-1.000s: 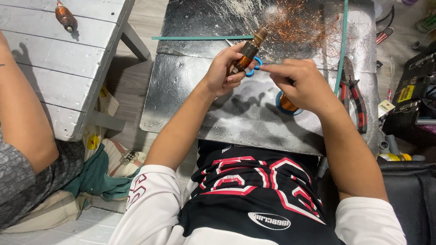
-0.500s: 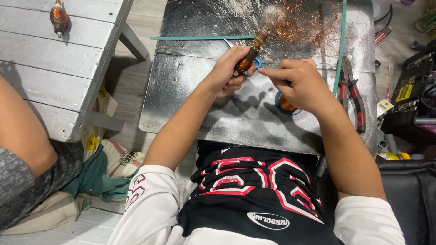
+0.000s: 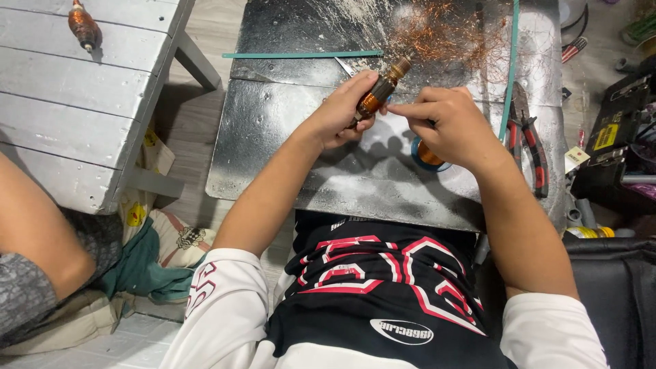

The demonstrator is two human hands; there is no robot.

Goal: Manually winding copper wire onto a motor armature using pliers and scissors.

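Observation:
My left hand (image 3: 344,109) grips a small motor armature (image 3: 380,91) with copper windings, held tilted over a grey metal work plate (image 3: 287,137). My right hand (image 3: 447,126) is beside it, its index finger pointing at the armature's side and its fingertips pinched close to the windings. Under my right hand a spool of copper wire with a blue rim (image 3: 425,156) rests on the plate. A tangle of loose copper wire (image 3: 444,37) lies at the far side of the plate.
Red-handled pliers (image 3: 529,140) lie at the plate's right edge beside a long green strip (image 3: 509,75); another green strip (image 3: 301,55) lies at the far left. A second armature (image 3: 83,26) rests on a white wooden bench (image 3: 82,102). Another person's arm (image 3: 34,232) is at the left.
My hands and the armature have stayed almost in place; the right fingers shifted slightly along the armature. The view moved a little, and the other person's arm dropped lower.

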